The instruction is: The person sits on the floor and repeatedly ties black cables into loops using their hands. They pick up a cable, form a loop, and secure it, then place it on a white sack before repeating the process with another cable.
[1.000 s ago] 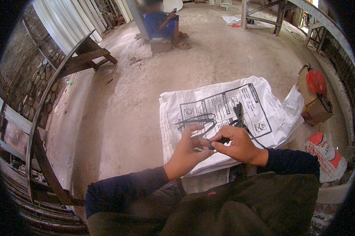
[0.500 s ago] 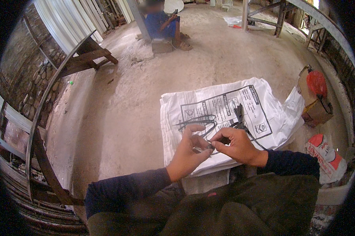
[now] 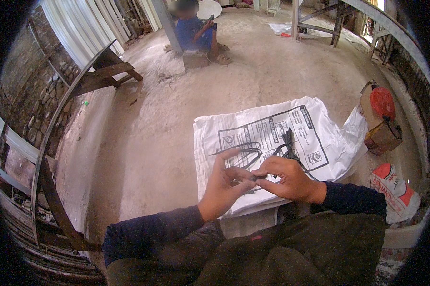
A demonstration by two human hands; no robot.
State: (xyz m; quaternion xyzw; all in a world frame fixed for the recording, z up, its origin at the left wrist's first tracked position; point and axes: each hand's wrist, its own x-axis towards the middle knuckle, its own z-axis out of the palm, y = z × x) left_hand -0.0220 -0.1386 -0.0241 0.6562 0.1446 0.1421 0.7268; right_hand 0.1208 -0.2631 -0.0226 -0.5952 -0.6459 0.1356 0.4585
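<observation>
Over a white printed sack (image 3: 208, 131) in front of me, both hands meet at the fingertips. My left hand (image 3: 224, 188) pinches a small dark piece (image 3: 256, 178) with thumb and fingers, its index finger raised. On the same piece, the thumb and fingers of my right hand (image 3: 291, 181) are pressed together. It looks like part of a thin black strip, but the fingers mostly cover it. A looped black strip (image 3: 246, 150) lies on the sack just beyond my left hand. Beyond the right hand rests a bundle of black strips (image 3: 288, 143).
To the right stand a cardboard box (image 3: 384, 138) with a red bag (image 3: 383, 102) and a red-and-white sack (image 3: 393, 193). A wooden bench frame (image 3: 105, 71) is at the left. Farther off, a person in blue (image 3: 194, 34) sits on a block beside a post.
My fingers have shifted on the small dark piece. The right hand's fingers have closed over it more, and the left fingers have bent in closer.
</observation>
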